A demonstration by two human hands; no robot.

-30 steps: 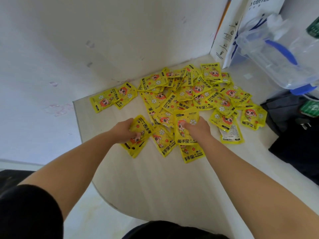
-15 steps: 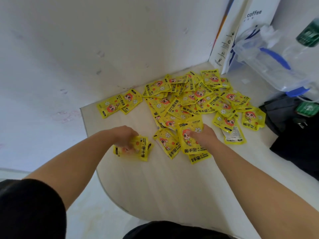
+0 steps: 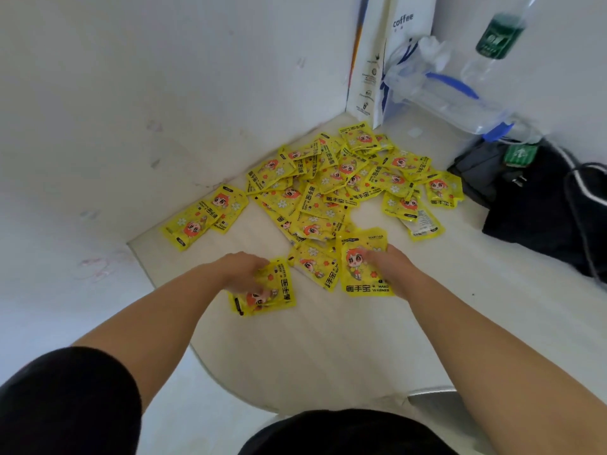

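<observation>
Yellow glossy plastic hand-warmer sachets (image 3: pixel 323 192) heaped on the pale tabletop (image 3: pixel 295 353), left hand (image 3: pixel 243 272) gripping a small bundle (image 3: pixel 267 290), right hand (image 3: pixel 392 270) pinching a single sachet (image 3: pixel 356 262), all light, floppy and slippery I'd say, so grab the flat edges.

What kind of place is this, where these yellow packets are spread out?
Likely a corner of a home or small office, not a shop: a pale table against bare white walls, a paper coffee bag and clear plastic box in the corner, a black bag beside the yellow packets.
</observation>
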